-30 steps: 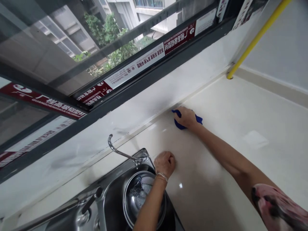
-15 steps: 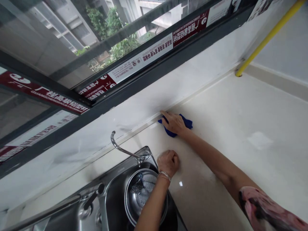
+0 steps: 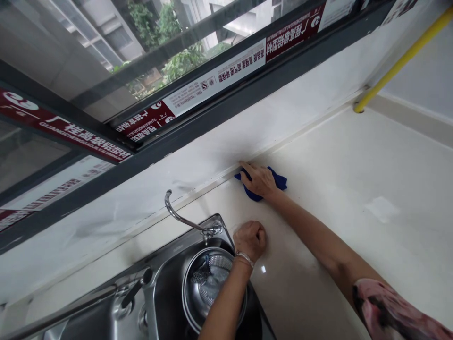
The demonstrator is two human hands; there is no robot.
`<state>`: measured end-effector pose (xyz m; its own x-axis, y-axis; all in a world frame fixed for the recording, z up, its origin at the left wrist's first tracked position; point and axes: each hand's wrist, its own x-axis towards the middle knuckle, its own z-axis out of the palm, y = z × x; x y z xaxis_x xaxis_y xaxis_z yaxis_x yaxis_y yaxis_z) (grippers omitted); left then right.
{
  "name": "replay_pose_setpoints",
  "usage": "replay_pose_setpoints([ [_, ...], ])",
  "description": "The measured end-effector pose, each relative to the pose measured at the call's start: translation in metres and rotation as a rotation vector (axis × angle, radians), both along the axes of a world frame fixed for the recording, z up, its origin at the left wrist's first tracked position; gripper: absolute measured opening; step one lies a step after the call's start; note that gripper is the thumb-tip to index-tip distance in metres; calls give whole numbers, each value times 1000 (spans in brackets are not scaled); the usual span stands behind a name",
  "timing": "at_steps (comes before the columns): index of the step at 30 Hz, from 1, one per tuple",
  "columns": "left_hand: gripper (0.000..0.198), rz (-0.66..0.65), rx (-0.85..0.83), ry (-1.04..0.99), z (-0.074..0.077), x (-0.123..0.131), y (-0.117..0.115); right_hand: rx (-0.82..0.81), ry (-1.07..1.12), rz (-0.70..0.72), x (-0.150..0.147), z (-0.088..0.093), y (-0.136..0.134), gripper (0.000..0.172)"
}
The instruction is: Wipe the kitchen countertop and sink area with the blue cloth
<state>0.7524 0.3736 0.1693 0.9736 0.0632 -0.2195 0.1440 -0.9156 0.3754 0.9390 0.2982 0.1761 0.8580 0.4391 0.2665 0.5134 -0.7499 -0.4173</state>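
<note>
My right hand (image 3: 260, 181) lies flat on a blue cloth (image 3: 279, 182), fingers stretched toward the seam where the cream countertop (image 3: 336, 198) meets the white back wall (image 3: 219, 156). The cloth shows on both sides of the hand. My left hand (image 3: 250, 240) rests as a closed fist on the countertop just right of the sink (image 3: 159, 293); nothing shows in it. A bracelet sits on that wrist.
A steel faucet (image 3: 180, 215) arches over the sink, which holds a metal bowl with a strainer (image 3: 208, 283). A dark window frame (image 3: 198, 118) with stickers runs above the wall. A yellow pipe (image 3: 399, 63) rises at the far right corner.
My right hand slid the blue cloth left along the wall seam, then held almost still. My left fist stayed beside the sink.
</note>
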Motion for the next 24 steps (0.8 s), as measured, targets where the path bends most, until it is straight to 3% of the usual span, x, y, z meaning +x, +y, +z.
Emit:
replay_pose_setpoints([
  [13, 27, 7, 7, -27, -4, -2, 2, -112, 56, -19, 4, 9, 13, 51],
  [18, 26, -25, 23, -19, 3, 4, 11, -142, 84, -40, 6, 13, 19, 49],
  [24, 28, 124, 29, -192, 3, 22, 34, -36, 117, -63, 9, 11, 16, 46],
])
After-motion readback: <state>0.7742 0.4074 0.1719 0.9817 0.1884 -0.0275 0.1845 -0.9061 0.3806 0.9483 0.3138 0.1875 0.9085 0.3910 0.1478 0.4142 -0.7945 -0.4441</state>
